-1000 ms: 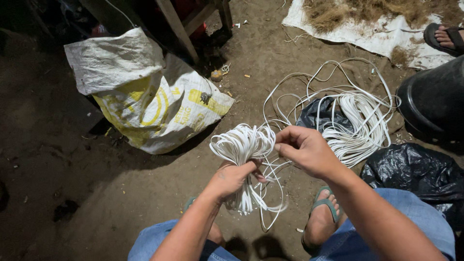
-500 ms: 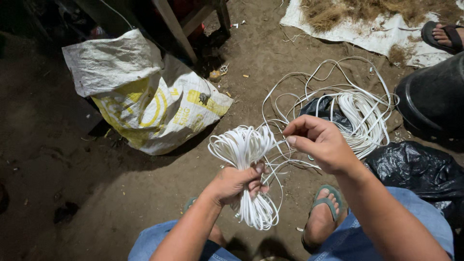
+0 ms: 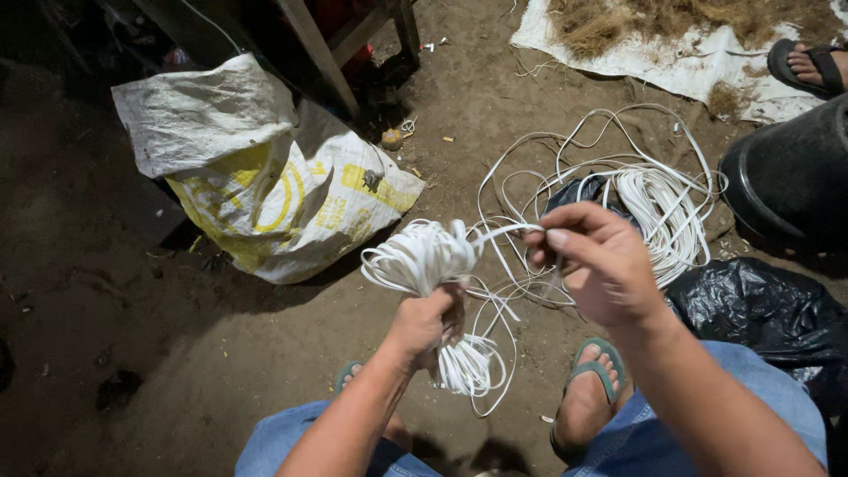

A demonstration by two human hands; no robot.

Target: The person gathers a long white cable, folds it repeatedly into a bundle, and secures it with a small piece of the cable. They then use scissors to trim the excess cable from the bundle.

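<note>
My left hand (image 3: 427,323) grips the middle of a bundle of looped white flat cord (image 3: 422,256); loops stick out above the fist and more hang below it. My right hand (image 3: 599,261) pinches a strand of the same cord just right of the bundle, and the strand runs taut to the loops. A loose pile of the white cord (image 3: 655,205) lies on the dirt floor beyond my right hand, partly over a black plastic bag. My knees in blue shorts and my feet in green sandals (image 3: 597,371) sit below.
A white and yellow woven sack (image 3: 265,185) lies at the left by a wooden leg (image 3: 309,49). A black bucket (image 3: 791,172) and a black plastic bag (image 3: 760,309) are at the right. Another person's sandalled foot (image 3: 808,64) rests by a white sheet with dry fibre (image 3: 671,53).
My right hand has moved right and a little up, pulling the strand away from the bundle. My left hand keeps its grip on the bundle.
</note>
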